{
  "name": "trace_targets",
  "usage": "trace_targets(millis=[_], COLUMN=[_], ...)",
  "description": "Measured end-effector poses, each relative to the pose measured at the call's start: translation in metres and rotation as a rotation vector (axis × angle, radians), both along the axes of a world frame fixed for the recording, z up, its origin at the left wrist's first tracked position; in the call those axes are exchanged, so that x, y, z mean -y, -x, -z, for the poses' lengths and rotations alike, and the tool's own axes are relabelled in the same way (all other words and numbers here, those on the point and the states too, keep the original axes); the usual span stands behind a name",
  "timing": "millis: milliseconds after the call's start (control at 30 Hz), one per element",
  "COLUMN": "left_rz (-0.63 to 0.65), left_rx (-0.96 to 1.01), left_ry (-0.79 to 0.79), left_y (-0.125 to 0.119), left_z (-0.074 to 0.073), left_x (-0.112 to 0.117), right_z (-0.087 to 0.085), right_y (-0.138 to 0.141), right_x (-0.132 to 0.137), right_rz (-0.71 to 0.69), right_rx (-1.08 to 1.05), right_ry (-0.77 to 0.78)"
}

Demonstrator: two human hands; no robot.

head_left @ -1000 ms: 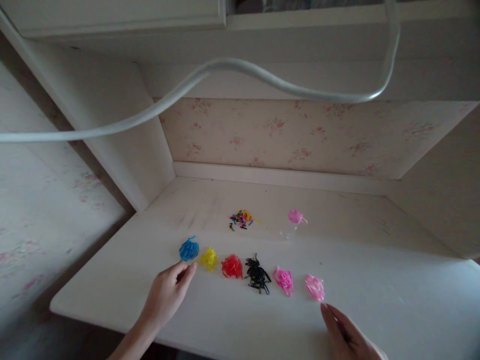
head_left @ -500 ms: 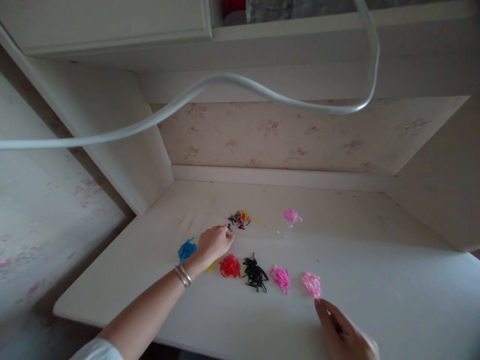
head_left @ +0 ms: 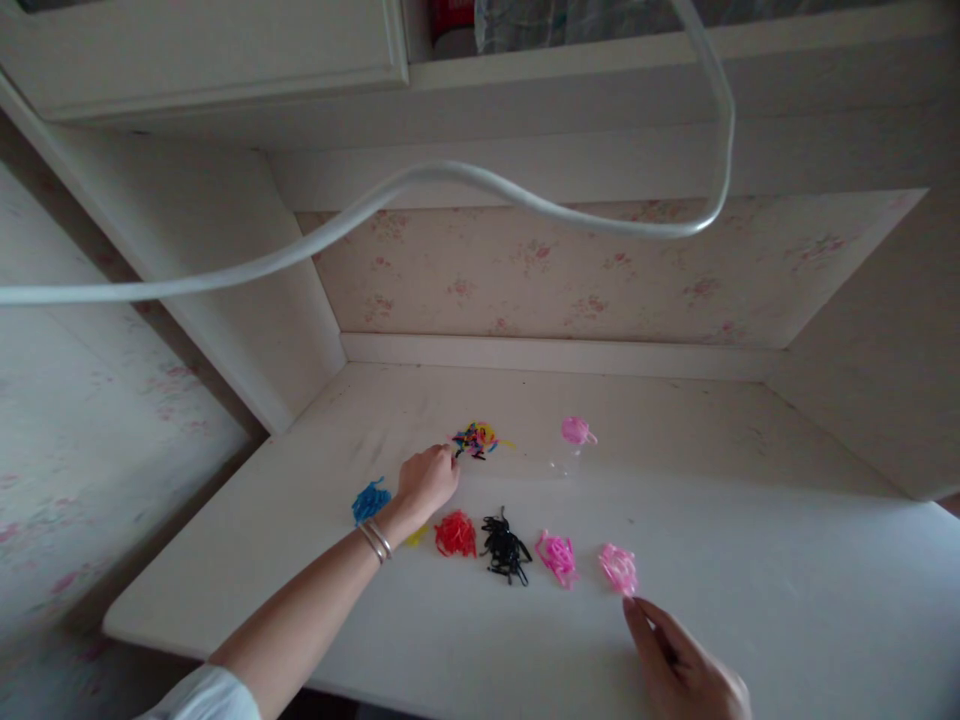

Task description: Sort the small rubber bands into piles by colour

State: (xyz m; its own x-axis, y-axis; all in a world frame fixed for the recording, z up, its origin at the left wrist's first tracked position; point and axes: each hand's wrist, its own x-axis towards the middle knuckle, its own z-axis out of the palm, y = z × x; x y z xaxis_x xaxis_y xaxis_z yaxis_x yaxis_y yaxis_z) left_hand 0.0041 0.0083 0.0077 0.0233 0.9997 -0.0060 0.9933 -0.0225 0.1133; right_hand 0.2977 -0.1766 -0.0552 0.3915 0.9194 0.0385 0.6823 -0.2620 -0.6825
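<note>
My left hand [head_left: 431,478], with bangles at the wrist, reaches to the near left edge of a mixed-colour pile of small rubber bands [head_left: 475,438]. Its fingers are pinched together; a dark bit shows at the tips, but I cannot tell whether it is held. At the near edge of the light pink rubber bands [head_left: 619,568], my right hand [head_left: 682,655] has thumb and forefinger closed; anything between them is too small to make out. Between the hands lie red [head_left: 455,534], black [head_left: 506,548] and bright pink bands [head_left: 556,558]. My left forearm partly hides the yellow bands [head_left: 417,537].
Blue rubber bands [head_left: 370,501] lie left of my left wrist. A small clear container with a pink top [head_left: 577,431] stands farther back on the white desk [head_left: 750,560]. A white cable [head_left: 450,172] crosses the view in front of the overhead shelf [head_left: 600,75].
The view has shifted slightly. My left hand stays at the mixed pile, its fingers a little closer to its left edge. My right hand stays beside the light pink bands.
</note>
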Motion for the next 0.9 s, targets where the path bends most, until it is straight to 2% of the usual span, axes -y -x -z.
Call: trace_targets(millis=[233,333,667,900], left_rz=[0.047,0.107,0.400,0.479], left_rx=[0.048,0.081,0.207,0.167], left_ry=[-0.031,-0.039,-0.039,0.033], left_y=[0.009,0.009,-0.023,-0.030], left_z=[-0.007,-0.013,-0.037,-0.036], left_x=[0.008,0.014,0.056,0.070], right_z=[-0.004,-0.009,-0.016,-0.021], right_y=[0.004,0.007,0.011,0.014], right_x=[0.000,0.000,0.001,0.001], right_rz=[0.003,0.000,-0.034,-0.027], right_rx=[-0.022,-0.025,0.016,0.027], right_ry=[-0.017,-0.015,-0.055,-0.089])
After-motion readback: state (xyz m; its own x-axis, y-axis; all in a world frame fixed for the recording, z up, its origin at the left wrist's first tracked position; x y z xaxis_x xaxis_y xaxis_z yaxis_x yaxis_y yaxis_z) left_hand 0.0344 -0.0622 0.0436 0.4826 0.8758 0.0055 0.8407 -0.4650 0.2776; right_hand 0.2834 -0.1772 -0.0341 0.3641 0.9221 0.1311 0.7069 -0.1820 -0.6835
